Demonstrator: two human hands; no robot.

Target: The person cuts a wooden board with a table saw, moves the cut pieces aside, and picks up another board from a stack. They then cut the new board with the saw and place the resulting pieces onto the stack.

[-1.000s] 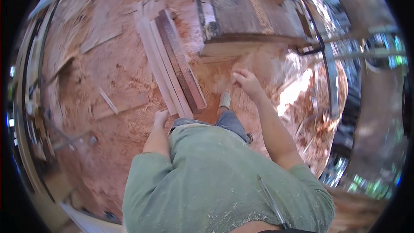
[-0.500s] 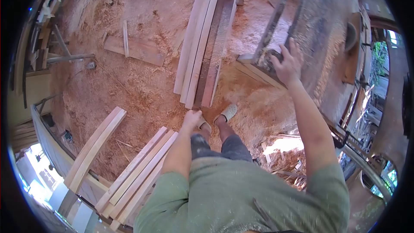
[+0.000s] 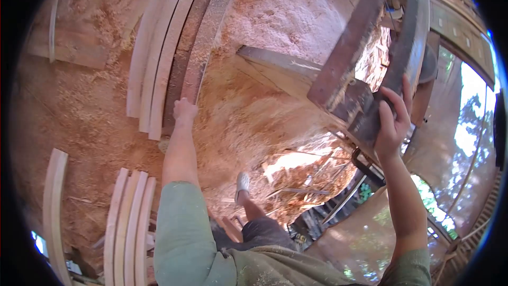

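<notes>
My left hand (image 3: 185, 111) is closed on the near end of a reddish-brown plank (image 3: 203, 47), the rightmost of a stack on the ground. Beside that plank lie a darker brown board and several pale planks (image 3: 153, 53). On the right, my right hand (image 3: 394, 124) has its fingers curled over the edge of a long dark wooden beam (image 3: 407, 37), near its close end. The underside of that grip is hidden. Left of the beam runs a second dark, rough-edged beam (image 3: 352, 42), and both rest over a wooden crosspiece (image 3: 286, 63).
Sawdust covers the ground (image 3: 254, 106). Several pale planks (image 3: 127, 222) lean at the lower left, with a curved-looking pair (image 3: 54, 206) farther left. A flat board (image 3: 69, 50) lies at the upper left. Scrap wood (image 3: 312, 180) and a metal bar sit below the beams.
The view has swung right, so the plank stack appears farther left. My left hand has moved up onto the plank's end. My right hand's spread fingers have curled around the beam's edge.
</notes>
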